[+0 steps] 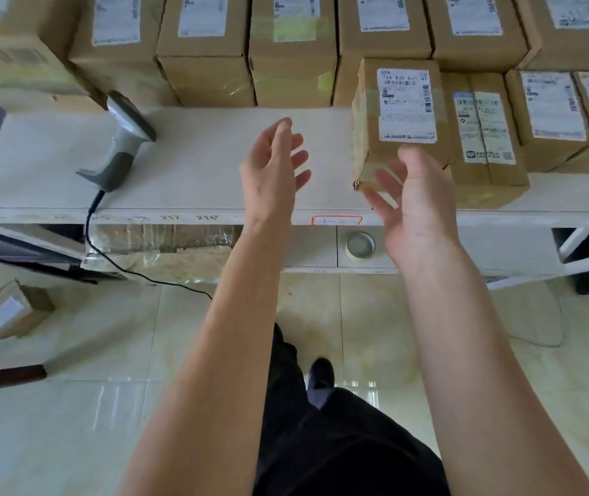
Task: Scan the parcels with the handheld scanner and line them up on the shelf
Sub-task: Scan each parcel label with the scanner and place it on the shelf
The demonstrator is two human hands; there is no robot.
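Note:
A brown cardboard parcel (398,119) with a white shipping label stands on the white shelf (214,166), at the left end of a front row of labelled parcels (484,137). My right hand (414,205) hovers just in front of it with its fingers spread, holding nothing. My left hand (273,166) is raised over the bare middle of the shelf, fingers relaxed and empty. The grey handheld scanner (124,141) lies on the shelf at the left, its black cable hanging down over the edge.
A back row of larger cardboard boxes (293,48) runs along the shelf. A small parcel (13,309) lies on the tiled floor at the left. A roll of tape (360,245) sits in the compartment below.

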